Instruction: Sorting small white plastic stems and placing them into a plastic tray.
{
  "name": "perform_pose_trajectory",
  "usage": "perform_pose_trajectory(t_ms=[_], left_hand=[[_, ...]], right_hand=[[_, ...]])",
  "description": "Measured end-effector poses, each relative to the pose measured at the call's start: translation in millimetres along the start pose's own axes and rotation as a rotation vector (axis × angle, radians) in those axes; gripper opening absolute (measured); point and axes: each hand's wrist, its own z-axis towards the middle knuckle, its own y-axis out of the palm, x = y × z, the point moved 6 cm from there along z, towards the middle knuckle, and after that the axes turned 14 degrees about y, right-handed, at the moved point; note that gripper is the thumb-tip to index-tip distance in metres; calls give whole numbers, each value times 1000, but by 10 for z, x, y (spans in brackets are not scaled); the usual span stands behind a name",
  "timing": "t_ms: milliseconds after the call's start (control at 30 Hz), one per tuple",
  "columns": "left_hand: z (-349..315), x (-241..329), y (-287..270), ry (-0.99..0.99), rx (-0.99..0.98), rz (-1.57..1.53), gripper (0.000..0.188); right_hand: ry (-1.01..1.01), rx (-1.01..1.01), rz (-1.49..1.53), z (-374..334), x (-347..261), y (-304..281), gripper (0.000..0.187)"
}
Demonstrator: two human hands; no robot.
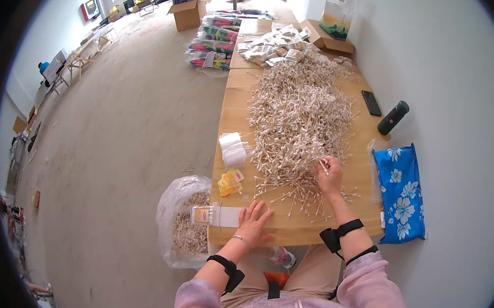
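A big heap of cotton swabs (296, 111) runs down the middle of the wooden table (236, 104). At its near right side, my right hand (330, 176) is closed in a pinch on a few cotton swabs with white tips. My left hand (254, 224) lies with fingers spread at the near left of the table. Its fingertips touch the end of a flat white packet (228, 216). That packet holds a row of swabs and a yellow card (201, 215) that juts past the table's left edge. Beyond it are loose yellow cards (231, 181) and a stack of white plastic bags (233, 149).
Filled swab packets (277, 44) are piled at the far end beside an open cardboard box (326, 40). A phone (371, 103), dark bottle (393, 118) and blue flowered package (401, 196) line the right side. A clear sack of swabs (187, 230) stands left of the table.
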Motion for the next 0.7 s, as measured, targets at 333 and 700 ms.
perform_pose_trajectory(t_ms=[333,700], left_hand=[[2,34,-43,-4,7,-4,77],[-24,-1,-15,-11,-6,9,75]], right_hand=[[-547,-131,-512,-1012,-521,471,41],[-495,-168,-546,-1003,-431,945,26]])
